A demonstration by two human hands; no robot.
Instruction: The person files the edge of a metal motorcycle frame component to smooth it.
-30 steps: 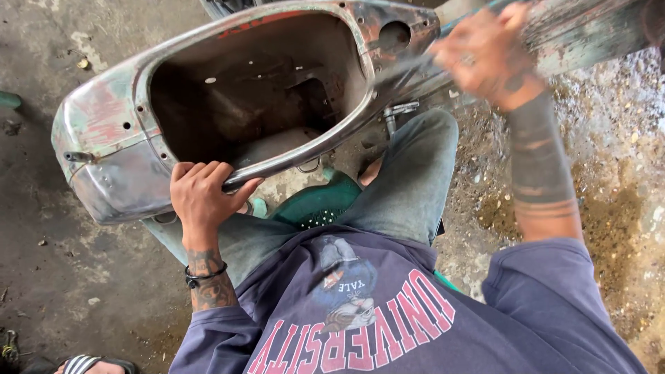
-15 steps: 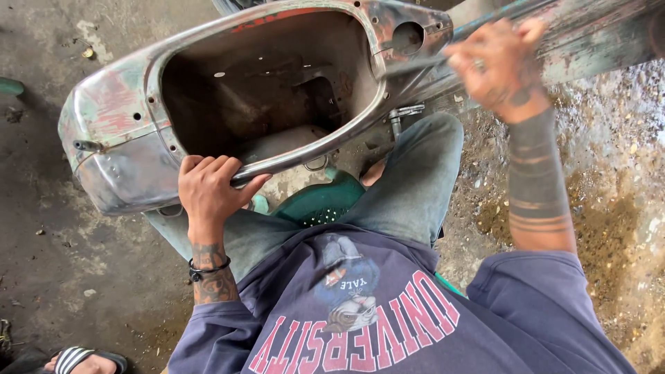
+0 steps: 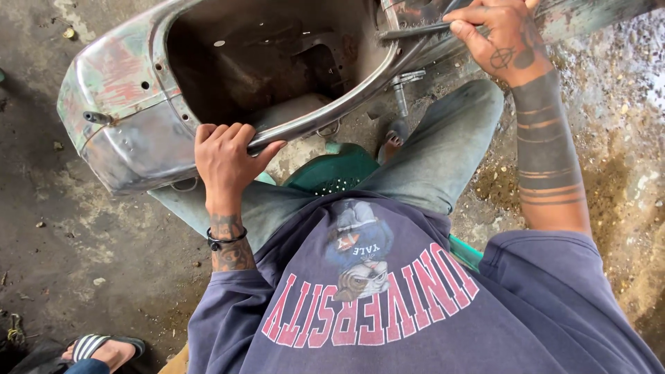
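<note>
A stripped, rust-marked scooter body shell (image 3: 138, 104) lies on the concrete floor (image 3: 83, 235) in front of a seated person's knees, their left hand (image 3: 225, 156) curled tight over its chrome rim while the right hand (image 3: 502, 38) clenches a thin grey tool (image 3: 415, 29) against the upper edge.

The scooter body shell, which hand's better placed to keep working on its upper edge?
Probably the right hand: it holds a thin tool against the scooter shell up top. The left hand is gripping the lower rim, steadying it.
</note>
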